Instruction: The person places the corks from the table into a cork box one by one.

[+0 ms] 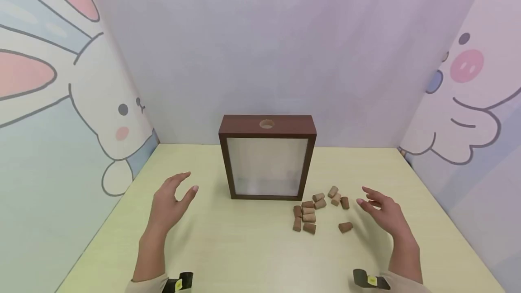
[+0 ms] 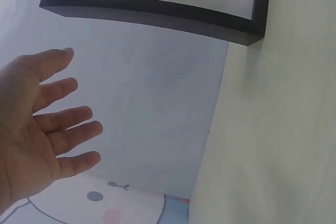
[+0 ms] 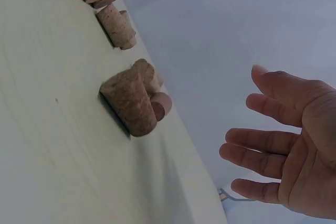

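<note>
A dark brown wooden shadow box (image 1: 267, 125) with a clear front pane stands upright at the back middle of the table, a round hole in its top. Several corks (image 1: 309, 217), light and dark brown, lie loose in front of its right corner and to the right. My left hand (image 1: 168, 202) hovers left of the box, fingers spread and holding nothing. Over the table's right side is my right hand (image 1: 384, 211), also holding nothing, its fingertips close to the nearest corks. In the right wrist view, a dark cork (image 3: 131, 103) lies apart from that hand's fingers.
The pale yellow table (image 1: 252, 248) meets a plain lilac curtain (image 1: 260, 49) behind the box. Side walls bear cartoon drawings, a rabbit (image 1: 101, 116) on the left and a white animal (image 1: 452, 116) on the right. Dark straps with yellow marks sit on both wrists.
</note>
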`<state>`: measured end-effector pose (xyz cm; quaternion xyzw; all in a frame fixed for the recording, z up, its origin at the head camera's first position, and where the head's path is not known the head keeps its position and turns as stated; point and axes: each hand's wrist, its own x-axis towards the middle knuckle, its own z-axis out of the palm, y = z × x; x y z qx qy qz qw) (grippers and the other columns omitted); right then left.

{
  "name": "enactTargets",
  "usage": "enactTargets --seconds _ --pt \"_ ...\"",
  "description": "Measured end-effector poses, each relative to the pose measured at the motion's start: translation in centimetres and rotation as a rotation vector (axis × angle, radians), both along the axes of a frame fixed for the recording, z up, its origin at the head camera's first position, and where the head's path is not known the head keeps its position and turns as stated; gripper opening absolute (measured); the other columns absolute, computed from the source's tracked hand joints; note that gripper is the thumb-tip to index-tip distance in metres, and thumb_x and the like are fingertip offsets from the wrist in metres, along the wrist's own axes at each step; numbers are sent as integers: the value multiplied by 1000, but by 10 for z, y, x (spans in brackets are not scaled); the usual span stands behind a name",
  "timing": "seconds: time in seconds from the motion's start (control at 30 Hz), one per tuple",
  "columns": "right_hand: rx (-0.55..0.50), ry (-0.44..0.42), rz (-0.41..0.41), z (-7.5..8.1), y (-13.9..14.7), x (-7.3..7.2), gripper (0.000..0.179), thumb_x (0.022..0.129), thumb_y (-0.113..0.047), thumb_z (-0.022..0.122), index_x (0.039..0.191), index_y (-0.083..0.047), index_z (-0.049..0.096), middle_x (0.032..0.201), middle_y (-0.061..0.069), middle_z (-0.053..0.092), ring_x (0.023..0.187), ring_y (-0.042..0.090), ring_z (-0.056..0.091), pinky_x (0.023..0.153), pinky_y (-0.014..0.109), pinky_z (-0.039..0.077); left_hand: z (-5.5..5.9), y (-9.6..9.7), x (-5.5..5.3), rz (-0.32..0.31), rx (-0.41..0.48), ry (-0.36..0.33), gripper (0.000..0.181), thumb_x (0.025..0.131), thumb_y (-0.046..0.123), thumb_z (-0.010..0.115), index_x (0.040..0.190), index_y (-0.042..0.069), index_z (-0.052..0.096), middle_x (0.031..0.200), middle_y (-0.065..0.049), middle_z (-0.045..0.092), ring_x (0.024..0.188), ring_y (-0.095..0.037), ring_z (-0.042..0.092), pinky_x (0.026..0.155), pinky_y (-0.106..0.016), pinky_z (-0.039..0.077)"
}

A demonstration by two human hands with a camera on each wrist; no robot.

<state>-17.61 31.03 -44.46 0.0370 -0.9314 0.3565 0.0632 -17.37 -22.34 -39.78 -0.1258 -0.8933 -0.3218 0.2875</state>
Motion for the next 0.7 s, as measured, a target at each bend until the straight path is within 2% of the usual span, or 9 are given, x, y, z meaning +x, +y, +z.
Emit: enactTargets --seconds 0.3,0.43,0.5,0.57,0.6,0.7 --pt "-166 -29 -52 -11 -10 -7 60 92 -38 55 137 0 43 125 31 49 108 42 53 84 51 42 1 8 -7 45 72 -32 38 85 17 68 119 2 60 114 -17 59 100 -34 56 75 -50 45" --pt "-243 -53 -87 -18 -12 -12 63 92 -42 53 139 -1 41 130 29 45 112 42 49 87 48 42 5 13 -11 43 132 3 37 83 15 69 118 3 61 114 -16 59 99 -33 58 76 -49 45" --pt "-271 -61 -104 -22 -13 -15 64 92 -43 53 139 -2 41 131 28 45 113 39 49 85 38 44 7 17 -13 44 168 35 36 83 13 70 116 2 62 113 -16 60 98 -32 59 77 -48 45" --pt "-304 -57 -124 -26 -14 -17 63 92 -43 53 139 -2 42 131 26 46 112 32 51 81 26 44 9 22 -16 54 218 66 34 83 11 69 115 1 63 111 -16 61 98 -31 58 79 -46 43" --pt "-322 -50 -135 -28 -14 -18 62 92 -43 53 138 -2 42 130 25 47 109 25 53 78 21 43 9 24 -17 63 248 79 33 83 11 69 114 1 63 110 -16 61 98 -30 58 79 -44 43" --pt "-395 -10 -147 -33 -15 -21 58 93 -38 53 136 0 44 127 25 49 98 3 53 72 13 42 12 32 -21 88 341 114 31 84 11 68 113 0 64 109 -14 62 98 -28 58 79 -34 41"
